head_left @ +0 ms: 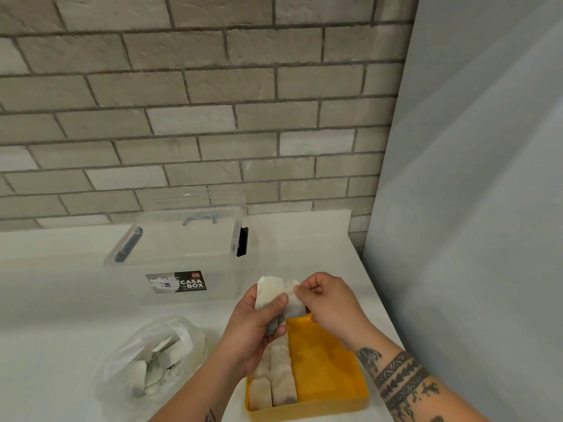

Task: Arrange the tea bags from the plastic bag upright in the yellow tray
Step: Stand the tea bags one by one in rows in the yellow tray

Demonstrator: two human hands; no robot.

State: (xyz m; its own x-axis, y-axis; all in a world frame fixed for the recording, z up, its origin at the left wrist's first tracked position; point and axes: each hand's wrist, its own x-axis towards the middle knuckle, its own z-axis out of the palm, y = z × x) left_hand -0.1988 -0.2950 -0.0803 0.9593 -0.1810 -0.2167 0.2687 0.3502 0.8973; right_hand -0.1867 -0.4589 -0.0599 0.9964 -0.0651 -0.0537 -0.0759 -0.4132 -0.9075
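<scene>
Holding a small bunch of tea bags [269, 292] above the far end of the yellow tray [329, 357], the left hand [257, 327] has its thumb pressed across the front of the bunch and fingers wrapped behind; grip closed on the bags. Right hand [327, 300] meets it from the right, fingertips pinching the upper edge of one tea bag [294, 303] at the right side of the bunch; grip narrow, closed on that bag. Both hands sit close together, touching through the bags. Right forearm carries dark tattoo bands.

Yellow tray lies on the white bench [61, 300] at near right, long axis running away from the viewer. Along its left side stand two rows of tea bags [275, 382], upright and packed against one another, reaching from the near wall toward the held bunch. Right part of the tray floor shows bare yellow.

Left of the tray, well apart from it, a crumpled clear plastic bag [152, 360] rests on the bench with more tea bags lying loose and jumbled inside; count cannot be told.

Farther back, a clear storage box [182, 254] with dark latches and a label reading "CASA BOX" sits near the grey brick wall [182, 102]. A pale blue-grey panel [472, 208] rises at the right.
</scene>
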